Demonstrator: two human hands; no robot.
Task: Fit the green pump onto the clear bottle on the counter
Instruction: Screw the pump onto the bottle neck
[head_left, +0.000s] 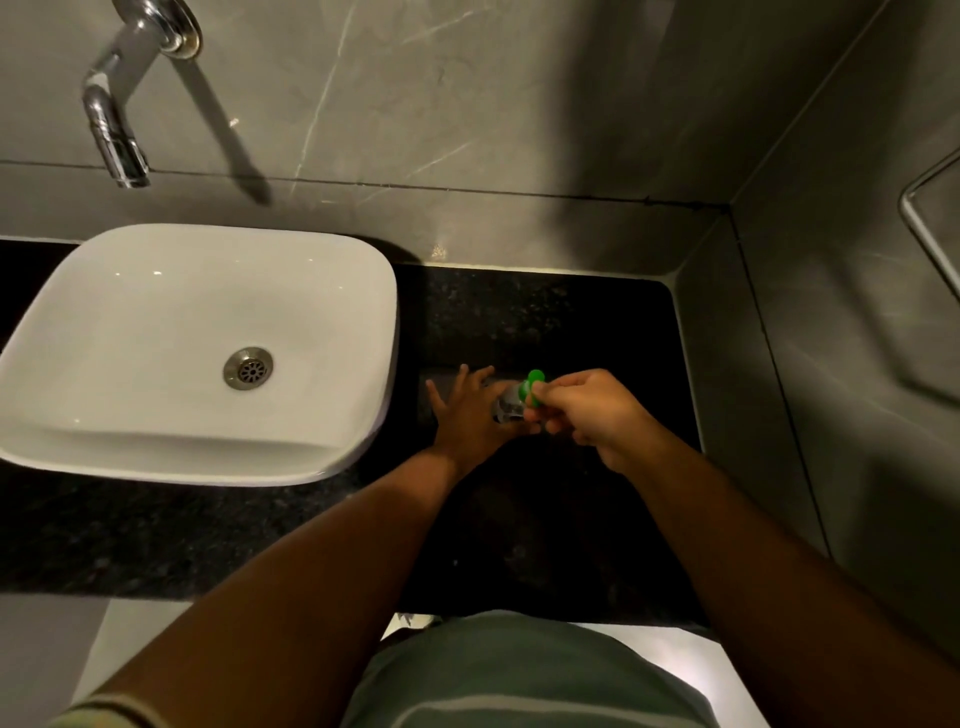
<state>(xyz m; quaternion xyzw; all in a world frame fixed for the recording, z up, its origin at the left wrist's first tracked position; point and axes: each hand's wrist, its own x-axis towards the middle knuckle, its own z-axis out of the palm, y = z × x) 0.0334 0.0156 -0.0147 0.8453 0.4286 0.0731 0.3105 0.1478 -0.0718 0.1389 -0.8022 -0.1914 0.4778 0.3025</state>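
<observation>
The clear bottle (508, 404) stands on the black counter (571, 322), to the right of the sink. My left hand (467, 410) is against its left side, thumb and palm on the bottle and the other fingers spread. The green pump (532, 387) sits at the bottle's top. My right hand (592, 413) pinches the pump from the right with its fingertips. Whether the pump is seated in the neck is hidden by my fingers.
A white basin (197, 353) with a metal drain takes up the left of the counter, under a chrome wall tap (119, 119). Grey tiled walls close in the back and right side. A metal rail (930, 228) hangs on the right wall.
</observation>
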